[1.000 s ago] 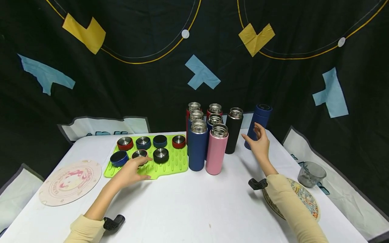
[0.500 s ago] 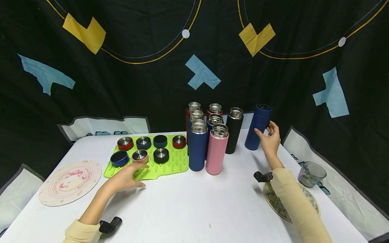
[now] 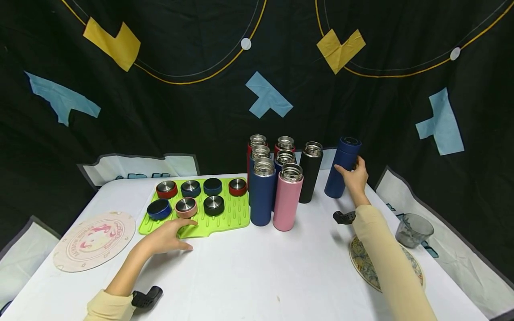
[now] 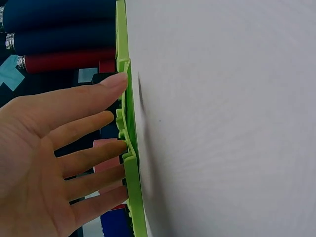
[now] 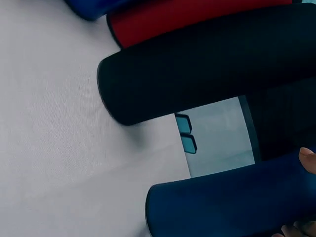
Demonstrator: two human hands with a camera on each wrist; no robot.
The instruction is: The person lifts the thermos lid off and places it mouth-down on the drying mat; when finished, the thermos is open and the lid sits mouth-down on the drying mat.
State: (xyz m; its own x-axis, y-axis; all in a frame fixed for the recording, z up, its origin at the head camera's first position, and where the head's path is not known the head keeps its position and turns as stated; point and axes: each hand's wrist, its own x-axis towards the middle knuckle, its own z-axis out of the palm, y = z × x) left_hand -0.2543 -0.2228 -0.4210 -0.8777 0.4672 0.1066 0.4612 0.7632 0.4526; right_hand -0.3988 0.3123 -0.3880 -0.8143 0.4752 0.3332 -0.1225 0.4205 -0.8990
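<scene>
A capped navy thermos (image 3: 344, 156) stands at the back right of the table. My right hand (image 3: 355, 177) grips it around the middle, thumb on the near side and fingers on the far right side. In the right wrist view the thermos (image 5: 222, 202) shows its base, with the thumb tip against its wall. My left hand (image 3: 164, 237) has its fingers spread at the front edge of a green drying mat (image 3: 234, 218) and holds nothing. Close beyond its fingers is a pink lid (image 3: 186, 207); a black lid (image 3: 213, 205) sits to the right.
Several uncapped thermoses stand mid-table, with a pink one (image 3: 288, 198) in front and a black one (image 3: 311, 174) nearest the navy thermos. Right are a patterned plate (image 3: 363, 265) and a grey glass (image 3: 413, 229). A pink round mat (image 3: 94, 243) lies left.
My right hand has moved right and around the navy thermos and now grips it. The left hand has drawn back a little from the pink lid, leaving it in view.
</scene>
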